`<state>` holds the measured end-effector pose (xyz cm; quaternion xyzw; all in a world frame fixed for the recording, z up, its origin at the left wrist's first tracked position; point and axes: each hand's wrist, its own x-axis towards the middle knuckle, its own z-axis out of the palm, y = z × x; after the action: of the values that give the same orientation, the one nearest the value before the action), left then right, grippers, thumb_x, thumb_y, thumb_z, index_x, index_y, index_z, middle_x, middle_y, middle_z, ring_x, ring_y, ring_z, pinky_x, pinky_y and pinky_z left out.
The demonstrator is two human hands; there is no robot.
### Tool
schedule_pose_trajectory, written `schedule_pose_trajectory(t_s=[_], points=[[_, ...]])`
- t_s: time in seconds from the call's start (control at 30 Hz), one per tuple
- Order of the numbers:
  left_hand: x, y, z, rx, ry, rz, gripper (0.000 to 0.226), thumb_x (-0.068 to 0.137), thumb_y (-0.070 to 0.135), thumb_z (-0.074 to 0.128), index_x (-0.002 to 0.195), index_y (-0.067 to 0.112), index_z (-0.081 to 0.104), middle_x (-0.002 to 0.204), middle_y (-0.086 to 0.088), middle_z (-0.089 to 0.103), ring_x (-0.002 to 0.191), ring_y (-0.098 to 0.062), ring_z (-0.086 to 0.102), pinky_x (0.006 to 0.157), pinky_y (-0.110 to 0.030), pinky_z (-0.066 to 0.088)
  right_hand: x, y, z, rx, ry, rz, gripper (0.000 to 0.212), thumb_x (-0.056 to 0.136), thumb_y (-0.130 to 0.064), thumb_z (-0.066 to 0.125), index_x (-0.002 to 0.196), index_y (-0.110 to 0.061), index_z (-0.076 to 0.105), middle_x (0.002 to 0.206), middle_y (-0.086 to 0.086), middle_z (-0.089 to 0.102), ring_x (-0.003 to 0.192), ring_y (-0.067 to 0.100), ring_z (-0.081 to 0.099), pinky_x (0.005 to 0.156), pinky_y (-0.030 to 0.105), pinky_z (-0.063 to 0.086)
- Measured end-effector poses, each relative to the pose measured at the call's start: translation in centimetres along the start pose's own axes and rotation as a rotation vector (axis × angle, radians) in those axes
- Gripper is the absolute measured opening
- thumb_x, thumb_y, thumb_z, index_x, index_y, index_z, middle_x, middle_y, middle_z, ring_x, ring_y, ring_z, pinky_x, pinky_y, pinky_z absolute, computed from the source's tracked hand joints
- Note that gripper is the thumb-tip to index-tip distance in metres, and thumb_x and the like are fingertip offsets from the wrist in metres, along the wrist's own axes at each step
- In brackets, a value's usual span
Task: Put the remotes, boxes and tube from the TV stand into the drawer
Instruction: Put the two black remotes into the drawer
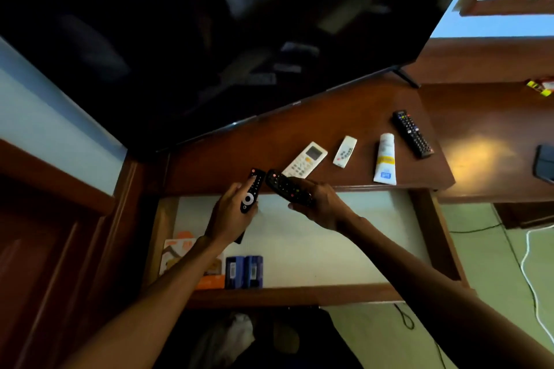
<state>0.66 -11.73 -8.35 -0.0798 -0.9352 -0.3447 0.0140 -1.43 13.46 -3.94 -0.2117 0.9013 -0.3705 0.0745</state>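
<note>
My left hand [229, 214] grips a slim black remote [251, 192] with a white ring button, held over the back left of the open drawer [344, 252]. My right hand [319, 204] holds a second, wider black remote [286, 187] just beside the first. On the wooden TV stand [344, 117] lie a large white remote [305, 159], a small white remote [345, 151], a white tube [384, 159] and a long black remote [413, 133]. Inside the drawer's front left corner sit an orange box [183, 249] and two blue boxes [244, 271].
A big dark TV screen [195, 39] looms over the stand. A dark flat object [544, 163] and a small yellow-red packet [541, 87] lie on the lower surface at right. White and black cables [530, 278] run over the green floor.
</note>
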Motion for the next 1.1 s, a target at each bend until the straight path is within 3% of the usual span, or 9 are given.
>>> schedule_pose_trajectory(t_s=[0.13,0.3,0.43,0.67,0.87,0.97,1.03,1.1], points=[[-3.1,-1.4,1.7,-0.015,-0.068,-0.07,0.066,0.087,0.021,0.068,0.146,0.024,0.04,0.126,-0.001,0.054,0.107,-0.02,0.061,0.084,-0.035,0.053,-3.3,0.6,3.4,-0.004,-0.113,0.106,0.064,0.078,-0.028,0.077,0.136,-0.026,0.049,0.124,0.005,0.067,0.109,0.023,0.065,0.088,0.035,0.055],[-4.3,-1.4,5.5,-0.015,-0.147,-0.227,0.066,0.09,0.023,0.066,0.148,0.023,0.036,0.128,-0.008,0.054,0.11,-0.026,0.06,0.088,-0.038,0.053,-5.9,3.3,6.9,0.014,-0.175,0.306,0.061,0.08,-0.022,0.075,0.134,-0.021,0.048,0.112,0.012,0.068,0.075,0.026,0.068,0.067,0.04,0.056],[-3.8,-0.5,9.4,-0.02,-0.171,-0.337,0.068,0.089,0.024,0.067,0.149,0.02,0.035,0.128,-0.014,0.054,0.111,-0.032,0.059,0.087,-0.04,0.051,-6.6,5.9,9.6,-0.038,-0.163,0.421,0.065,0.08,-0.021,0.074,0.137,-0.014,0.043,0.116,0.019,0.062,0.1,0.039,0.061,0.079,0.043,0.051],[-4.2,-0.6,14.3,0.058,-0.213,-0.484,0.069,0.091,0.03,0.064,0.15,0.024,0.029,0.128,-0.013,0.052,0.106,-0.031,0.06,0.078,-0.038,0.051,-6.9,8.3,12.5,-0.035,-0.191,0.57,0.06,0.084,-0.021,0.069,0.134,-0.013,0.038,0.119,0.02,0.057,0.1,0.041,0.06,0.076,0.043,0.051],[-4.5,-1.3,15.9,0.043,-0.239,-0.573,0.073,0.088,0.03,0.069,0.149,0.023,0.03,0.135,-0.014,0.047,0.115,-0.032,0.056,0.087,-0.04,0.053,-7.3,8.6,13.6,-0.094,-0.21,0.529,0.069,0.081,-0.024,0.072,0.138,-0.016,0.034,0.121,0.018,0.053,0.104,0.038,0.058,0.077,0.045,0.054],[-4.1,-1.5,15.5,0.053,-0.241,-0.529,0.07,0.087,0.03,0.07,0.148,0.023,0.034,0.141,-0.012,0.043,0.121,-0.032,0.051,0.09,-0.041,0.052,-7.3,8.6,13.6,-0.107,-0.233,0.521,0.061,0.085,-0.032,0.069,0.134,-0.016,0.037,0.122,0.015,0.052,0.104,0.036,0.058,0.075,0.045,0.055],[-3.3,-2.0,14.7,0.075,-0.231,-0.431,0.066,0.089,0.024,0.067,0.147,0.023,0.036,0.146,-0.01,0.04,0.126,-0.031,0.046,0.092,-0.04,0.051,-7.3,8.7,13.2,-0.09,-0.22,0.521,0.049,0.091,-0.044,0.057,0.13,-0.02,0.039,0.118,0.014,0.053,0.101,0.036,0.059,0.075,0.044,0.055],[-2.3,-2.9,13.9,0.101,-0.303,-0.34,0.07,0.091,0.017,0.065,0.151,0.026,0.03,0.157,-0.004,0.028,0.136,-0.029,0.036,0.101,-0.043,0.046,-7.0,8.7,12.5,-0.03,-0.224,0.557,0.05,0.093,-0.059,0.044,0.13,-0.026,0.041,0.116,0.013,0.054,0.098,0.036,0.06,0.078,0.042,0.054]])
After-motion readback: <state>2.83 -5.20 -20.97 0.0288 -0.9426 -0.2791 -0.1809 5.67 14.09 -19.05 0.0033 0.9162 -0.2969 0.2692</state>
